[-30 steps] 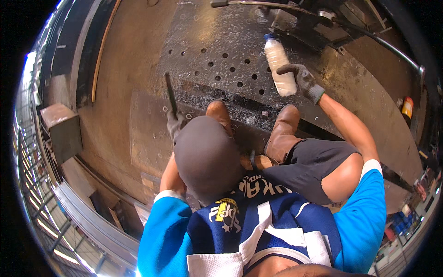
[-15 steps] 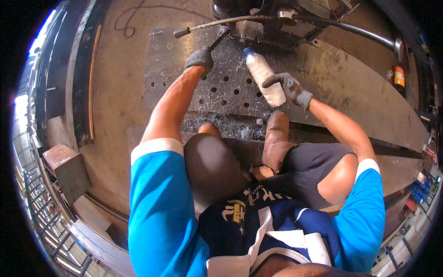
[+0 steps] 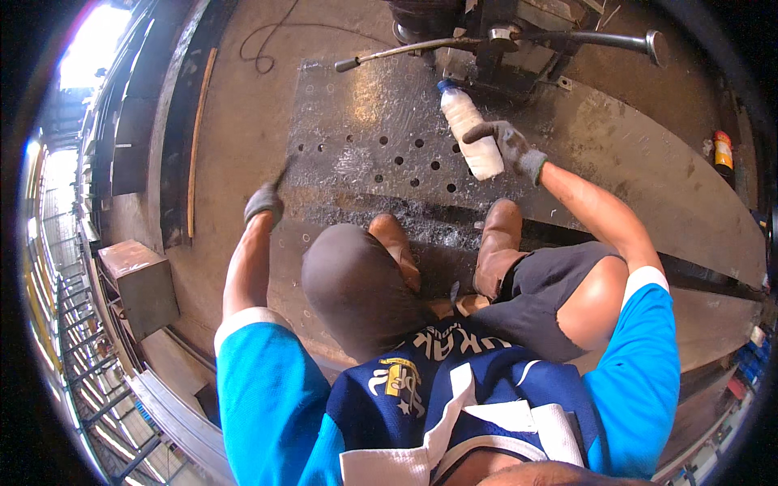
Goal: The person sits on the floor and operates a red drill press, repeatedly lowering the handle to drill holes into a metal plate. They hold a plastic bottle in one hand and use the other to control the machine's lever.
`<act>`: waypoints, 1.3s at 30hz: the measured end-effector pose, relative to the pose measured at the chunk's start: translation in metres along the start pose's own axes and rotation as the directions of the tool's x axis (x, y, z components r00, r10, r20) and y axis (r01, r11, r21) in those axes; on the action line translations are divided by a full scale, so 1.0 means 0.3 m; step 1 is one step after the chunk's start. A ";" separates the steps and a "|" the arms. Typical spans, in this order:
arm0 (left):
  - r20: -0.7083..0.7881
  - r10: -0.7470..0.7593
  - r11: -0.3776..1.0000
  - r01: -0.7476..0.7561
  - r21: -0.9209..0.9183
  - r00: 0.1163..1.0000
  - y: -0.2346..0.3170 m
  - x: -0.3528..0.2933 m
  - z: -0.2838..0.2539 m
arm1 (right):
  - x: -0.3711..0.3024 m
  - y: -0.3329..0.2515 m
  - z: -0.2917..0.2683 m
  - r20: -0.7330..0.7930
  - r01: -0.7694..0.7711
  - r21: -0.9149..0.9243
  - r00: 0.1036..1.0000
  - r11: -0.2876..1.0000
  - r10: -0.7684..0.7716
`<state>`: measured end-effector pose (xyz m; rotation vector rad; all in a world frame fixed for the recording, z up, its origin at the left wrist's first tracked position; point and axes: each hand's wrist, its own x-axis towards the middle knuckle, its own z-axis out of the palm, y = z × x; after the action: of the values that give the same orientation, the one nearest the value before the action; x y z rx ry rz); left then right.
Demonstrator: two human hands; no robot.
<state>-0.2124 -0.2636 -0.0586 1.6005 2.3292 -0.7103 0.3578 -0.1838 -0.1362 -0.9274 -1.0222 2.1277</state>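
Note:
My right hand (image 3: pixel 512 148), in a grey glove, is closed round the lower part of a clear plastic bottle (image 3: pixel 463 117) with a blue cap and whitish contents. The bottle is tilted, its cap pointing away from me, over a metal plate (image 3: pixel 356 166) with several round holes. Off to the left, my gloved left hand (image 3: pixel 264 206) is closed on a dark thin tool (image 3: pixel 284 173). That tool is blurred, and its kind cannot be made out. Shiny metal shavings (image 3: pixel 438 231) lie scattered on the plate and thickly along its near edge, by my boots.
Beyond the plate stands a dark machine (image 3: pixel 486 61) with a long lever (image 3: pixel 413 50) reaching left. A thin cable (image 3: pixel 263 53) curls on the floor. A metal box (image 3: pixel 138 287) and long beams (image 3: pixel 174 121) are at the left. A red-and-yellow container (image 3: pixel 722 151) stands far right.
My left hand has swung left and toward me with the dark tool, away from the machine's base. My right hand still holds the bottle at nearly the same place. The view has shifted slightly.

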 end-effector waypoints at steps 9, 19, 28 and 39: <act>-0.024 -0.365 0.544 0.193 -0.817 0.931 -0.013 -0.374 0.519 | 0.063 -0.049 0.082 -0.250 -0.155 -0.011 0.957 0.988 0.148; 0.175 -0.312 0.488 0.315 -0.814 0.934 0.190 -0.406 0.759 | 0.099 -0.031 0.085 -0.062 -0.209 0.178 0.973 0.962 0.223; 0.232 -0.338 0.531 0.388 -0.754 0.912 0.147 -0.476 0.741 | 0.122 0.023 0.067 -0.228 -0.112 0.048 0.966 0.993 0.120; -0.160 -0.252 0.682 0.058 -0.729 0.954 0.156 -0.396 0.480 | 0.135 -0.010 0.095 -0.291 -0.088 -0.083 0.955 0.993 0.060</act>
<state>-0.1363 -0.4197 -0.1414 1.1590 2.4553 0.4138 0.3126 -0.1635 -0.1340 -1.2978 -0.9573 1.9418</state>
